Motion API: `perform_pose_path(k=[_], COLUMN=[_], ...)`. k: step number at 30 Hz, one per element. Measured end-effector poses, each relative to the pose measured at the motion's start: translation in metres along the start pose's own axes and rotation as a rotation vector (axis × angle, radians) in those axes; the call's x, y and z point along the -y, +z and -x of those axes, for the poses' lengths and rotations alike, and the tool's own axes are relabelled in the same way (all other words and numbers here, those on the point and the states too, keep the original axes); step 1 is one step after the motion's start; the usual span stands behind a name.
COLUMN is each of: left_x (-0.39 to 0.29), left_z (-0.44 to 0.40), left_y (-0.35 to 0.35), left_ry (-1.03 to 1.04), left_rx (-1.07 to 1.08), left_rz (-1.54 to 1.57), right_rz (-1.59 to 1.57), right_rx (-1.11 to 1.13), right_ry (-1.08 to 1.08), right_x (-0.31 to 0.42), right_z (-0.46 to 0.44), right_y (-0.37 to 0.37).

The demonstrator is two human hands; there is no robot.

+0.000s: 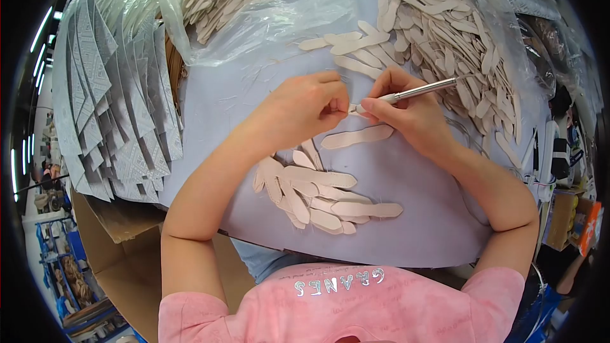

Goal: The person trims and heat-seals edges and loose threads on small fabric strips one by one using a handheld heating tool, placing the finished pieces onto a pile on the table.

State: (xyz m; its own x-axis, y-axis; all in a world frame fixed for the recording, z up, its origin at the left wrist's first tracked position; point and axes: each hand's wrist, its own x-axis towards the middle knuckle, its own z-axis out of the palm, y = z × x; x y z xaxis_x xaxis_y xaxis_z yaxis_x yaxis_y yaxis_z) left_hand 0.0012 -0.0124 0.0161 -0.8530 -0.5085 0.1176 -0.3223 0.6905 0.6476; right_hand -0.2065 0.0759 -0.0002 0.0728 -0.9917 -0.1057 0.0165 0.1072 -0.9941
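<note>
Desk (210,108) With Bagged Strips (229,0)

A clear bag (286,25) holds beige strips; more lie loose. The left hand (311,101) is curled, its contents hidden; the right hand (410,114) pinches a silver pen-like tool (422,91) near a single strip (357,137).

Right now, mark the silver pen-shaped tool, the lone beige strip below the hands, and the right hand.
Silver pen-shaped tool (424,90): head view, exposed barrel.
Lone beige strip (357,137): head view, middle of upper face.
Right hand (414,118): head view, back of hand.

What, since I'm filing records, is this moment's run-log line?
right hand: gripping silver pen-like tool; left hand: curled beside its tip; pale strip: between hands and lower pile
</note>
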Motion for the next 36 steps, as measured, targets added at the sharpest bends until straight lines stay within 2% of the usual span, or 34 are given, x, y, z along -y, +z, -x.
perform_pose_path(k=[2,5,9,18,22,25,26,29,30,33,34,36], left_x=[0.002,0.002,0.002,0.005,0.004,0.003,0.001,-0.005,-0.006,-0.008,-0.008,-0.007], left_z=[-0.002,-0.004,-0.004,-0.003,-0.003,-0.004,-0.004,-0.007,-0.006,-0.002,-0.002,-0.001], left_y=[-0.005,-0.009,-0.009,-0.009,-0.009,-0.01,-0.011,-0.015,-0.015,-0.012,-0.01,-0.003], left_ry=[-0.004,-0.198,-0.215,-0.241,-0.225,-0.315,-0.314,-0.488,-0.486,-0.182,-0.18,-0.093], left_rx=[0.033,0.092,0.081,0.072,0.091,0.065,0.068,0.054,0.056,0.023,0.025,0.066], left_rz=[0.055,0.212,0.23,0.291,0.253,0.408,0.406,0.357,0.354,0.224,0.221,0.113], right_rz=[0.044,0.055,0.081,0.064,0.076,0.084,0.082,0.064,0.063,-0.028,-0.03,-0.23], right_rx=[0.013,-0.012,-0.018,-0.024,0.013,0.001,-0.003,0.002,-0.001,-0.012,-0.015,-0.03], right_ry=[-0.017,-0.031,-0.098,-0.099,-0.009,-0.058,-0.059,-0.031,-0.034,-0.069,-0.073,-0.03], right_x=[0.0,0.002,-0.007,-0.006,-0.002,-0.006,-0.006,-0.003,-0.002,-0.002,-0.002,-0.005], right_z=[0.0,0.0,-0.002,-0.001,0.0,-0.001,0.0,0.0,0.001,0.001,0.002,0.001], right_y=[0.002,0.005,0.006,0.007,0.005,0.005,0.005,0.005,0.004,0.0,-0.001,-0.005])
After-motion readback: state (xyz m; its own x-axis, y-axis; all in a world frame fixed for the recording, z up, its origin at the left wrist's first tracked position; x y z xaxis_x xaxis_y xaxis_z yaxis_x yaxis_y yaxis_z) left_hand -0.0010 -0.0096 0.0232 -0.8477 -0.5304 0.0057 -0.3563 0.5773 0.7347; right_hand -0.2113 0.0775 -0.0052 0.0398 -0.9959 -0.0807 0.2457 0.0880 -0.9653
